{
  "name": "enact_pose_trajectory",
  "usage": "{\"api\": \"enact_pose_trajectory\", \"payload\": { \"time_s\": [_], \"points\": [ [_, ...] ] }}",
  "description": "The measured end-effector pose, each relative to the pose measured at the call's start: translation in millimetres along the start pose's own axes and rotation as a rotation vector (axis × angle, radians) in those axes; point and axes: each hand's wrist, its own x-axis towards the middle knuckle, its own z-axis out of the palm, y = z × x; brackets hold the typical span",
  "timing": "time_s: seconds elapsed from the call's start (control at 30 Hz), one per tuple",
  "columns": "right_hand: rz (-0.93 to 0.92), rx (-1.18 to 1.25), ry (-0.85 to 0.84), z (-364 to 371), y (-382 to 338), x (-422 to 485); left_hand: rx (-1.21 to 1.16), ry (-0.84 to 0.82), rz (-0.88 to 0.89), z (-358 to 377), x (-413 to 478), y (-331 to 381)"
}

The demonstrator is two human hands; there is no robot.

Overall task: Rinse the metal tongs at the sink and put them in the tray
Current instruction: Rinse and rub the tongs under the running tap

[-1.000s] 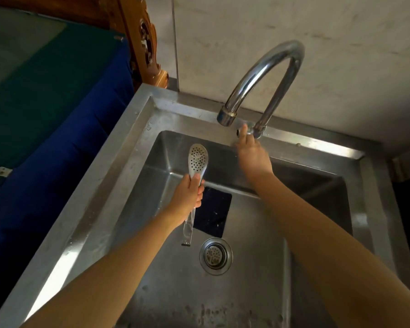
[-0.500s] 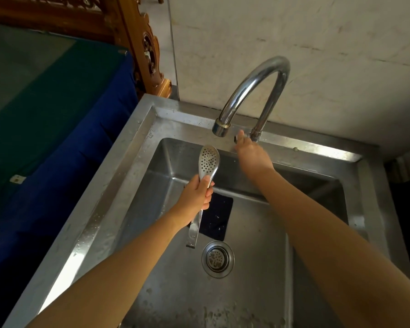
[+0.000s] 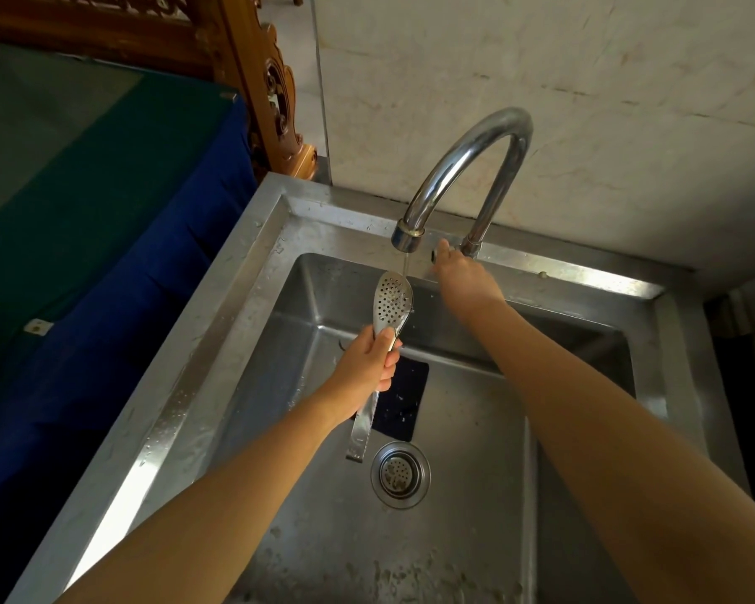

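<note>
Steel sink (image 3: 201,368), tongs (image 3: 394,298) mid-length inside left fingers (image 3: 389,356)

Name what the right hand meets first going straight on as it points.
The knob at the foot of the tap; fingertips of the right hand seem to touch it, though depth is unclear.

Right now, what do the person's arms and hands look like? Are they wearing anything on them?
Both arms are bare right down to the edge of the picture: no sleeve shows on the left arm or the right arm. The left hand and the right hand have no gloves. I can see no watch, bracelet or ring.
</note>
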Motion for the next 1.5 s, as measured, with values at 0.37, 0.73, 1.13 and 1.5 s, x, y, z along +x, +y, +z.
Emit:
{"api": "enact_pose_trajectory", "payload": {
  "time_s": [0.37,0.73,1.13,1.5],
  "points": [
    [0.035,0.395,0.264,-21,1,-28,0.047,-0.076,0.025,4,-13,8],
    [0.01,0.969,0.128,-52,-30,-60,0.191,-0.026,0.013,1,-25,29],
    [0.017,1.284,0.01,-65,-62,-54,0.245,-0.052,-0.042,-20,-41,72],
    [0.411,1.339,0.252,-50,-83,-51,-0.033,0.175,-0.115,-4,-53,73]
  ]
}}
